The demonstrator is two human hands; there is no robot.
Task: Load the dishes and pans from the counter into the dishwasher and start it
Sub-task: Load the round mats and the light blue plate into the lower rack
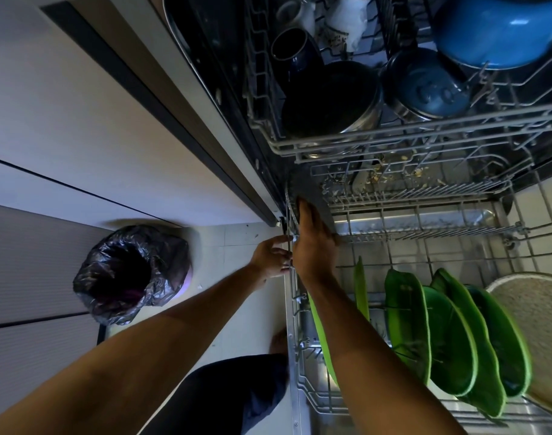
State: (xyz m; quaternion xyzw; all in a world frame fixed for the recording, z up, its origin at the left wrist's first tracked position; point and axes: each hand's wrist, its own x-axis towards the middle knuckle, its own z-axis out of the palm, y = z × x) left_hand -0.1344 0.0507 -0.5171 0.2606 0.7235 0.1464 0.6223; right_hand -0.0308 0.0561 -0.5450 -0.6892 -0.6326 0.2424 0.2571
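Note:
The dishwasher's lower rack (pixel 532 243) is pulled out below me. Several green plates (pixel 450 337) stand on edge in it. A flat dark grey pan (pixel 312 191) stands upright at the rack's far left corner. My right hand (pixel 313 243) grips its near edge, fingers lying up along its face. My left hand (pixel 270 255) reaches in from the left, its straight fingertips touching the rack's left rim beside the pan. The upper rack (pixel 425 133) holds a dark pot (pixel 329 98), two blue pots (pixel 431 86) and a dark mug (pixel 292 51).
A round beige dish (pixel 541 321) sits at the lower rack's right side. Food crumbs lie on the rack's far wires. A bin lined with a black bag (pixel 131 274) stands on the floor to the left, next to white cabinet fronts (pixel 64 127).

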